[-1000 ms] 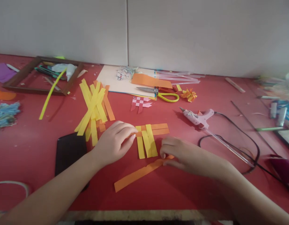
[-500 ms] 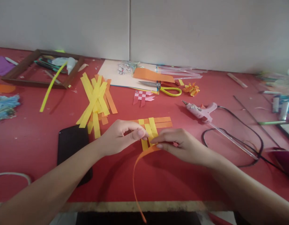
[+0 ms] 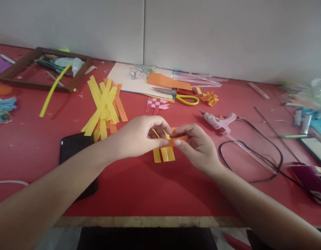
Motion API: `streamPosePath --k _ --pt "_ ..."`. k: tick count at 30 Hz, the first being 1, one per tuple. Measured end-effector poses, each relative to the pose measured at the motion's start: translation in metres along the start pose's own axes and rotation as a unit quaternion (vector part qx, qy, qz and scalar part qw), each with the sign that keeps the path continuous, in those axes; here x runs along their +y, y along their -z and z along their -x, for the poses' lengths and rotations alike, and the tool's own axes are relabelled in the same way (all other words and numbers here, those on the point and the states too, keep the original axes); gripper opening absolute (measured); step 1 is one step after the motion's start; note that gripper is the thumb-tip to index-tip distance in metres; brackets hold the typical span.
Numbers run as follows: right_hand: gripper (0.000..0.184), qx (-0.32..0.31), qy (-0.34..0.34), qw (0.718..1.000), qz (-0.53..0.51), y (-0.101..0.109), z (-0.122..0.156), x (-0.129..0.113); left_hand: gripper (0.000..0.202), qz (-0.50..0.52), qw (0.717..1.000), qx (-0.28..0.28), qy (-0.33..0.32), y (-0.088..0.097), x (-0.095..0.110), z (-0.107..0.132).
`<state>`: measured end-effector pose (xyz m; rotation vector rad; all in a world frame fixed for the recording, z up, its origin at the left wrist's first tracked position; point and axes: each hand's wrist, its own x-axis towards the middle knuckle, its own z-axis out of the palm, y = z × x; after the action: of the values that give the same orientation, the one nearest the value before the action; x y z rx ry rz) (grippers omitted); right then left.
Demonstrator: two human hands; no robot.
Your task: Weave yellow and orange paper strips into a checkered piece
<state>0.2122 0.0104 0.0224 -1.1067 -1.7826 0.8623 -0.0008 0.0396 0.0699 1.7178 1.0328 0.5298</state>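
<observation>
Orange flat paper strip (image 3: 172, 142), held across the flat yellow paper strips (image 3: 171, 155) on the red tabletop (image 3: 150, 194), is pinched in the grip of both the left hand (image 3: 139, 137) and the right hand (image 3: 199, 147); keep it straight and uncreased, tensioning lightly and evenly.

Orange strip (image 3: 171, 142), a second ago lying slantwise on the near side of the three yellow strips (image 3: 164, 155), half a second ago curling down from there, now pinched across them. Left hand (image 3: 143, 135), first at their left edge, now reaches over them; right hand (image 3: 202, 146) has moved farther back from their near right corner. Both hands' fingertips now almost meet above them.
</observation>
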Motion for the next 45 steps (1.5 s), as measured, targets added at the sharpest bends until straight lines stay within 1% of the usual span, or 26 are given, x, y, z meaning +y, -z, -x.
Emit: streamPosePath --k 1,2,3,5,6,7,9,12,15,16,20,23,27,30,34,36,39,43,45 --pt "0.027 0.000 0.018 0.999 0.048 0.001 0.000 0.001 0.018 -0.014 1.000 0.015 -0.003 0.003 -0.005 -0.001" --pt "0.032 -0.017 0.047 0.994 0.100 0.003 0.000 0.002 0.021 -0.011 1.000 0.023 -0.002 0.005 -0.011 -0.001" --pt "0.039 -0.049 0.082 0.984 0.148 0.005 0.001 0.003 0.024 -0.001 1.000 0.015 0.007 0.009 -0.019 -0.001" --pt "0.054 -0.126 0.153 0.957 0.213 0.008 0.002 0.003 0.028 -0.002 1.000 0.019 0.022 0.015 -0.034 -0.001" --pt "0.058 -0.155 0.177 0.944 0.232 0.009 0.002 0.003 0.030 -0.010 0.999 0.022 0.030 0.019 -0.041 -0.001" --pt "0.060 -0.170 0.192 0.935 0.246 0.010 0.003 0.003 0.031 -0.015 0.999 0.022 0.037 0.022 -0.045 0.000" --pt "0.052 -0.181 0.191 0.926 0.271 0.011 0.004 0.003 0.032 -0.040 0.998 0.022 0.053 0.028 -0.050 0.001" --pt "0.030 -0.192 0.187 0.920 0.285 0.012 0.006 0.003 0.030 -0.075 0.995 0.025 0.060 0.034 -0.049 0.003" --pt "0.012 -0.191 0.199 0.920 0.278 0.010 0.005 0.002 0.028 -0.089 0.994 0.031 0.057 0.034 -0.049 0.004" --pt "0.010 -0.191 0.206 0.919 0.277 0.009 0.005 0.001 0.028 -0.089 0.994 0.031 0.056 0.033 -0.050 0.005" --pt "0.016 -0.193 0.234 0.914 0.271 0.006 0.004 -0.001 0.027 -0.074 0.996 0.010 0.047 0.028 -0.054 0.006" --pt "0.017 -0.176 0.237 0.922 0.250 0.004 0.004 -0.001 0.026 -0.073 0.997 -0.006 0.037 0.024 -0.054 0.008" --pt "0.015 -0.136 0.205 0.948 0.204 0.001 0.005 0.000 0.024 -0.098 0.994 0.004 0.045 0.020 -0.050 0.009" --pt "0.012 -0.091 0.170 0.963 0.189 -0.001 0.006 0.000 0.025 -0.086 0.995 -0.007 0.053 0.017 -0.047 0.010" --pt "0.010 -0.063 0.116 0.974 0.183 -0.002 0.007 -0.001 0.025 -0.065 0.996 -0.030 0.047 0.014 -0.045 0.011" --pt "0.010 -0.058 0.105 0.976 0.181 -0.002 0.007 -0.002 0.024 -0.065 0.997 -0.033 0.038 0.014 -0.045 0.011" --pt "0.011 -0.059 0.112 0.976 0.179 -0.002 0.006 -0.002 0.024 -0.081 0.996 -0.016 0.039 0.014 -0.044 0.011" --pt "0.011 -0.079 0.148 0.971 0.170 -0.003 0.006 0.000 0.021 -0.110 0.992 0.036 0.049 0.012 -0.043 0.010" --pt "0.011 -0.087 0.162 0.968 0.168 -0.004 0.006 0.001 0.018 -0.118 0.991 0.044 0.047 0.011 -0.043 0.010"
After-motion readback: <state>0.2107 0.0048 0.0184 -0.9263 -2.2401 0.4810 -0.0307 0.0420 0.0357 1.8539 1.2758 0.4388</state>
